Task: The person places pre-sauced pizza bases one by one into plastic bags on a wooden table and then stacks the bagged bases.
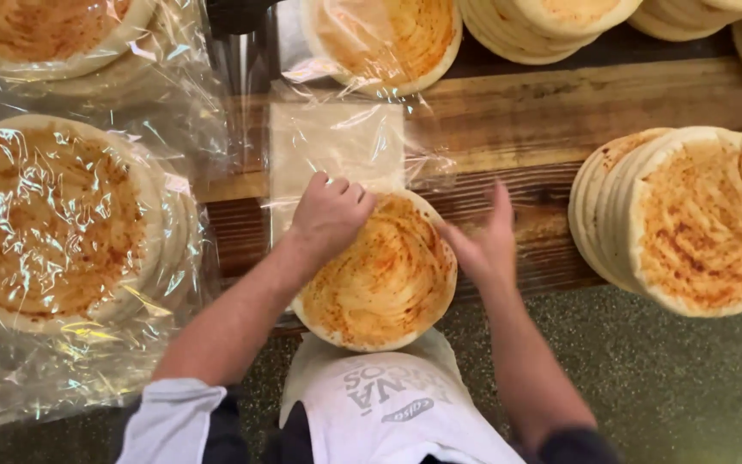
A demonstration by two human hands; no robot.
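Flatbread (380,279), sauce-smeared, lay on the wooden bench (560,112) before the person. From the head view, the left hand (330,215) curled its knuckles on the rim; the right hand (483,245), blurred, seemingly spread-fingered, touched the edge. Sauce might have smeared the clear bag (337,142) just beyond.

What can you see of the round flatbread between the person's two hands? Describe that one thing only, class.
The flatbread is a round, pale disc with a thicker cream rim; its top is smeared with orange-red sauce in curved streaks. It lies flat on a wooden board, its near edge hanging over the front. The left hand rests knuckles-up on its upper left rim; the right hand is at its right edge, fingers spread. A clear plastic bag lies just behind it; whether the bread has entered it cannot be told.
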